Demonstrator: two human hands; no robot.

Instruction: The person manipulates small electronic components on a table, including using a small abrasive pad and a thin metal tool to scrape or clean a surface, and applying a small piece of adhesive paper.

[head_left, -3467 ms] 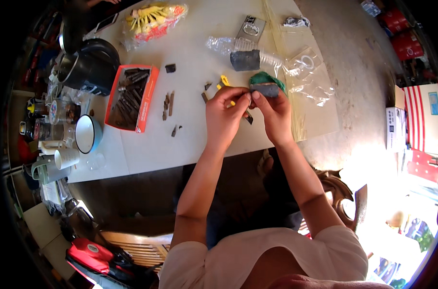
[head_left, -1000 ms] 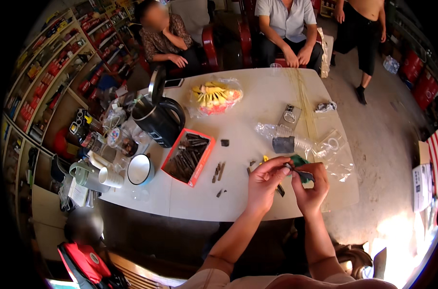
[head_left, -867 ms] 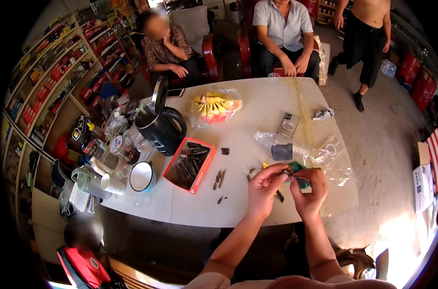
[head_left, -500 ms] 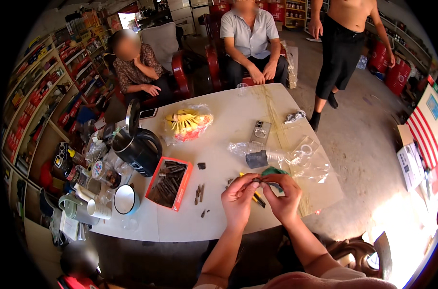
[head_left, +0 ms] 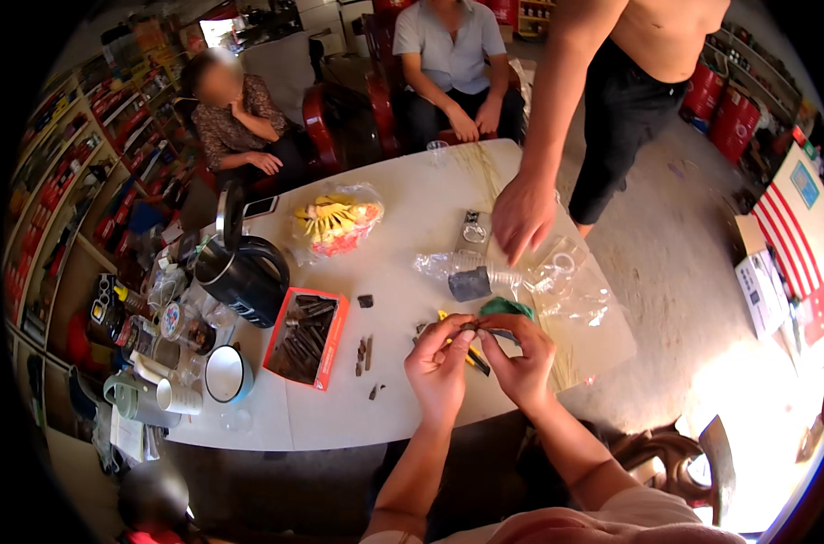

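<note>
My left hand (head_left: 436, 363) and my right hand (head_left: 518, 363) meet over the table, thumbs and fingertips pinched on a small dark piece (head_left: 472, 327). Beneath them lies a yellow-and-black knife (head_left: 481, 361), beside a crumpled green bag or cloth (head_left: 508, 308). A grey block (head_left: 469, 284) rests on clear plastic packaging (head_left: 575, 295) just beyond. To the left, an orange-red box (head_left: 339, 323) holds dark stick-like pieces, with loose brown and dark bits (head_left: 364, 354) on the table (head_left: 330, 426) near it.
A standing person reaches a hand (head_left: 528, 213) toward the table's right side. Two people (head_left: 443, 54) (head_left: 239, 136) sit at the far edge. A kettle (head_left: 239, 281), mugs (head_left: 229, 374), bagged bananas (head_left: 337, 218) and phones (head_left: 259, 208) share the tabletop. Shelves (head_left: 58, 208) line the left.
The standing person has come up to the table and now extends an arm over it. My view has tilted up and shifted. My hands stay pinched together on a small piece.
</note>
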